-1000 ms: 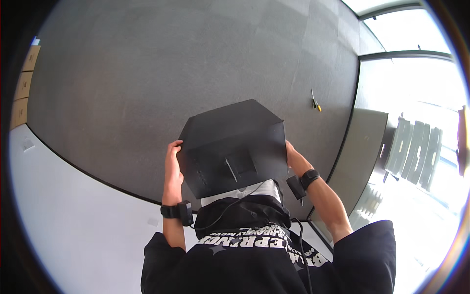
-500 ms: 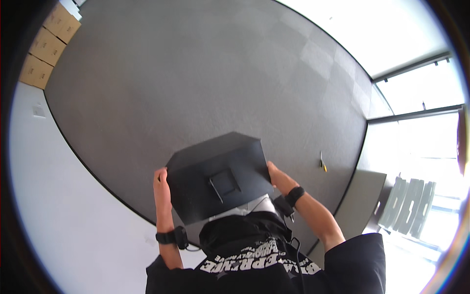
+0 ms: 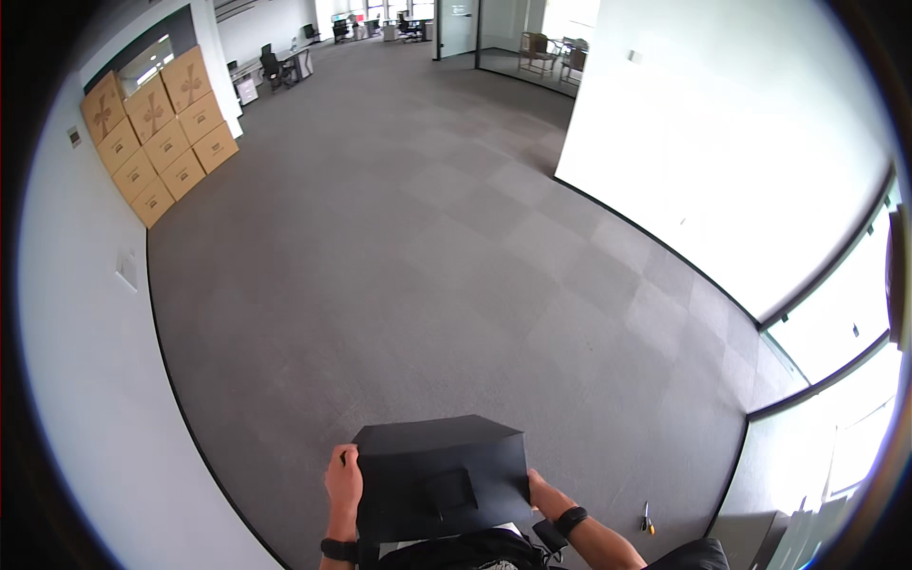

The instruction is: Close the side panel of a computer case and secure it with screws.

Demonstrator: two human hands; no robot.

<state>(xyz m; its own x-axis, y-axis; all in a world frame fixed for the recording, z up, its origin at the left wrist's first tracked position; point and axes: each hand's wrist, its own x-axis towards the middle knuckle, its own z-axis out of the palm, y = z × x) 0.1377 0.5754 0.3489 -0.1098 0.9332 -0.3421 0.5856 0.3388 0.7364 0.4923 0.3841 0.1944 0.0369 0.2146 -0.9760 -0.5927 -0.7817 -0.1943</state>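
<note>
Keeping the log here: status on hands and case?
Left hand, right hand gripping. Black case held between them. Yellow-handled tool on floor, to the right.

The black case (image 3: 404, 489) looks smooth and matt; the floor (image 3: 380, 304), dull carpet. The stacked boxes (image 3: 166, 142) look like matt cardboard.

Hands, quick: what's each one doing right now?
Left hand: closed, holding the black angular box by its left side.
Right hand: closed, holding its right side.

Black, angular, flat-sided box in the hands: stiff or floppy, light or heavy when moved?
The black, angular, flat-sided box is probably stiff: its faces look flat, edges crisp. Possibly light for its size: the left hand and right hand grip its opposite sides.
</note>
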